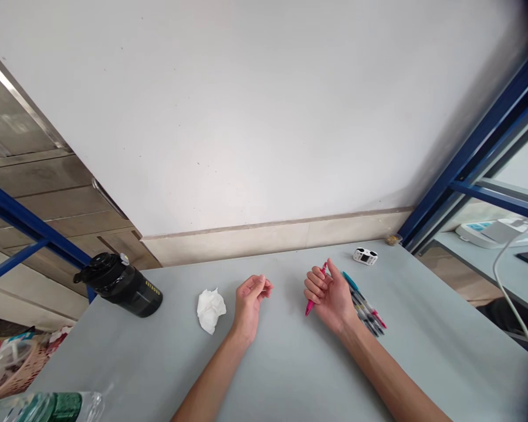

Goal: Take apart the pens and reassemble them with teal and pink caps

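My right hand (pixel 331 298) is turned palm up, its fingers curled round a pink pen (pixel 309 308) whose two ends stick out. My left hand (pixel 249 305) rests near the middle of the grey table (pixel 273 375), fingers curled loosely inward with the thumb over them; whether anything is in it is hidden. A crumpled white tissue (pixel 210 310) lies to the left of my left hand. Several pens (pixel 366 308), one with a teal cap and one with a pink tip, lie beside my right wrist, partly behind it.
A black bottle (pixel 132 290) stands at the table's left. At the back right are a small white device (pixel 365 256) and a little container (pixel 393 239). A clear plastic bottle (pixel 61 407) shows at the lower left. Blue frame posts flank the table, with a wall behind.
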